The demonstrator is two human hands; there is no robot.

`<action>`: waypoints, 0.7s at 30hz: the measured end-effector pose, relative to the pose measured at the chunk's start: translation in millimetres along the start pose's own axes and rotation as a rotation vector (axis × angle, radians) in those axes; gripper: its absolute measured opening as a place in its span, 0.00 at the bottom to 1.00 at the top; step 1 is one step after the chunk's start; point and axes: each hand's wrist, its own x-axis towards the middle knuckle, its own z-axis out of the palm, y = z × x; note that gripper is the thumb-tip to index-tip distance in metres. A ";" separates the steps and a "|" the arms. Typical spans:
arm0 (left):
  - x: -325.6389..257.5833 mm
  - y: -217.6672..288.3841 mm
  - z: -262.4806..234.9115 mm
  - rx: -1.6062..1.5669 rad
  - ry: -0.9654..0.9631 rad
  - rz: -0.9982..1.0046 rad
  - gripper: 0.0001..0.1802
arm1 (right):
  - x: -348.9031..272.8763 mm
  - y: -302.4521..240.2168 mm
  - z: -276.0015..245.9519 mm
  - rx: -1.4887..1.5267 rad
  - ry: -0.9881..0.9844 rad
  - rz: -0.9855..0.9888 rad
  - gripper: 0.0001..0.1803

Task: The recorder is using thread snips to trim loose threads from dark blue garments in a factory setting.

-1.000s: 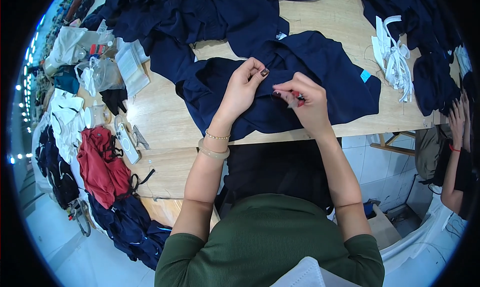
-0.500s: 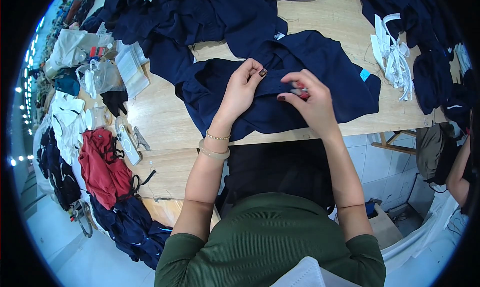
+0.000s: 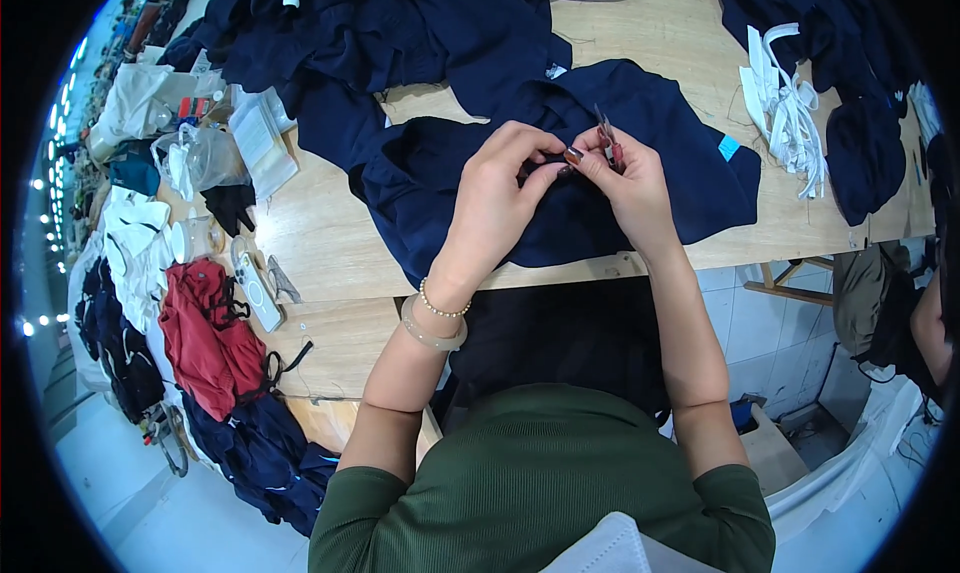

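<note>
A navy blue garment [image 3: 680, 173] lies spread on the wooden table [image 3: 320, 233] in front of me. My left hand [image 3: 500, 188] pinches a fold of its fabric between thumb and fingers. My right hand [image 3: 625, 178] holds small thread snips [image 3: 608, 138] with reddish handles, blades pointing up, right beside the pinched fabric. The two hands touch at the fingertips over the middle of the garment. A light blue tag [image 3: 728, 148] shows on the garment to the right.
More navy garments [image 3: 400, 33] are piled at the back. White strips [image 3: 785, 113] lie at the right. A phone [image 3: 257, 291], plastic bags [image 3: 195, 158], red clothing [image 3: 205, 338] and white pieces [image 3: 135, 233] sit at the left. Another person [image 3: 925, 318] is at the right edge.
Both hands have come together over the garment. My right hand lifted the snips up to the left hand's pinched fabric.
</note>
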 end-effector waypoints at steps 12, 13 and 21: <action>4.6 -16.8 1.5 0.059 0.015 -0.004 0.03 | -1.8 -20.5 -8.4 -0.131 0.124 -0.089 0.09; 5.1 -17.1 1.1 0.059 0.018 -0.006 0.03 | -3.7 -22.2 -14.5 -0.131 0.121 -0.089 0.09; 4.8 -14.9 3.1 0.083 0.029 -0.017 0.01 | -10.8 -32.8 -23.4 -0.887 0.087 -0.288 0.09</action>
